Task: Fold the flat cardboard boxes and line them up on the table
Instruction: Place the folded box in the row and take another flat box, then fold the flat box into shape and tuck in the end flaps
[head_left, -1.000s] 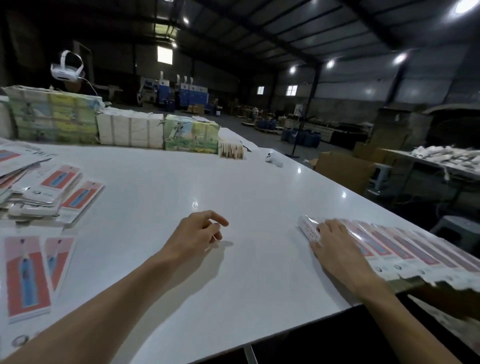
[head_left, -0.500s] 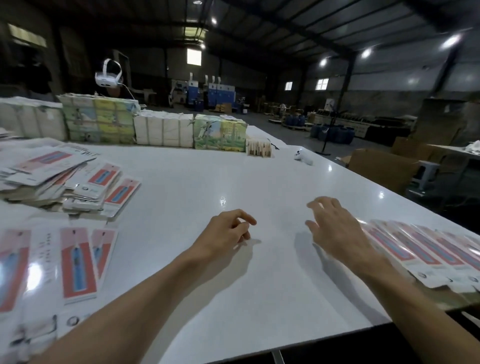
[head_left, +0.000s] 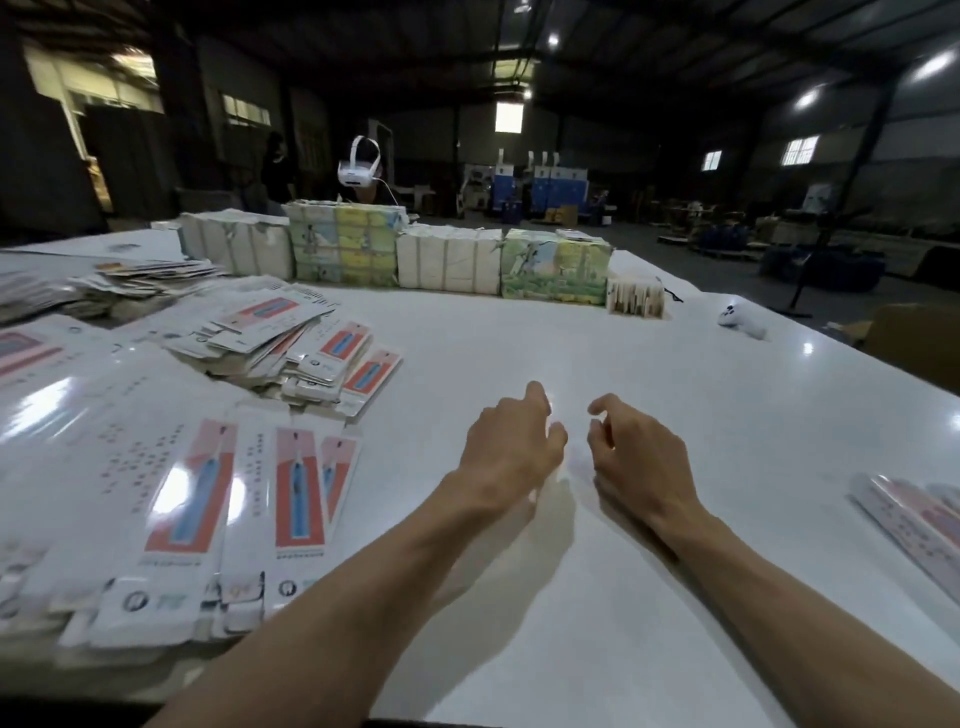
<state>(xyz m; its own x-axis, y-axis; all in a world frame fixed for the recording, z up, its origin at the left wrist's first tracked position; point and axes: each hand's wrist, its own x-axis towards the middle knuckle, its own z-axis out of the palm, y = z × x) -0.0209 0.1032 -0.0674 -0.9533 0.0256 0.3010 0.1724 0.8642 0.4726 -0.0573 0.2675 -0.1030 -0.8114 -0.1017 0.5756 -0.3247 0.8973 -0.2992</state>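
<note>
Flat cardboard boxes (head_left: 197, 509) lay piled left on the bench (head_left: 675, 415); left grip (head_left: 511, 447) and right grip (head_left: 636, 452) hovered loosely curled, empty.

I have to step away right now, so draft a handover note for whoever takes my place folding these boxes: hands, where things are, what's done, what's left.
Left hand: empty, fingers loosely curled, over the table.
Right hand: beside it, also empty.
Flat boxes: stacked at the near left, with a looser heap behind them.
Done: a row of folded boxes lies at the right edge.
Left: take the next flat box, fold it, add it to the row; many flats remain.
</note>
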